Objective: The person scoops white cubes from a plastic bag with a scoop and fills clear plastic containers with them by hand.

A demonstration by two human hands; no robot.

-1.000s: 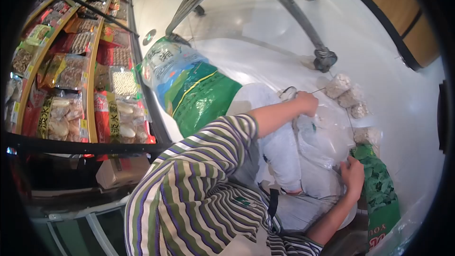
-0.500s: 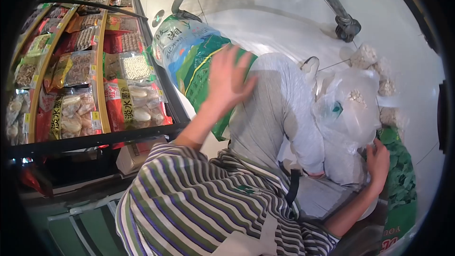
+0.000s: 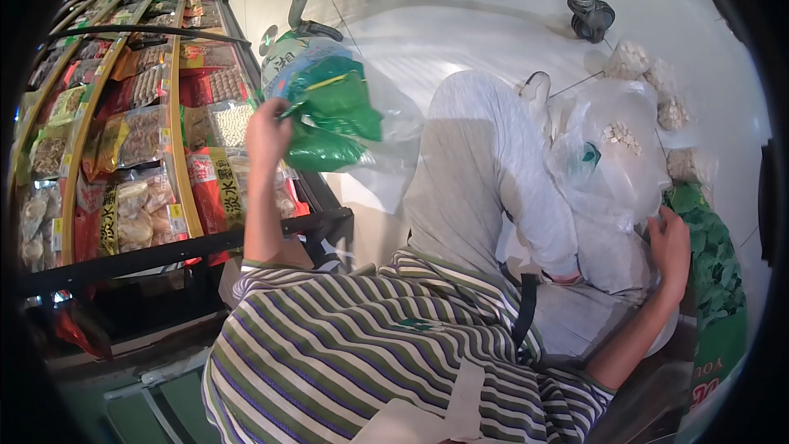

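Observation:
My left hand [image 3: 269, 133] is closed on the edge of a large green and clear printed plastic bag [image 3: 329, 111], which is folded over on the floor beside the shelf. My right hand [image 3: 670, 245] has its fingers curled at the rim of a clear plastic bag [image 3: 608, 189] by my knee. A few small pale pieces [image 3: 622, 136] lie in that clear bag.
On the left, a tilted display shelf [image 3: 175, 238] holds rows of packaged dried goods. Small bags of pale pieces [image 3: 629, 60] sit on the floor at right, near a green leafy-print bag [image 3: 715, 271]. Metal legs with a caster [image 3: 592, 18] stand ahead.
My left hand has moved left from over the green bag to its edge and closed there. The bag has folded back toward the shelf. My right hand stays by the clear bag.

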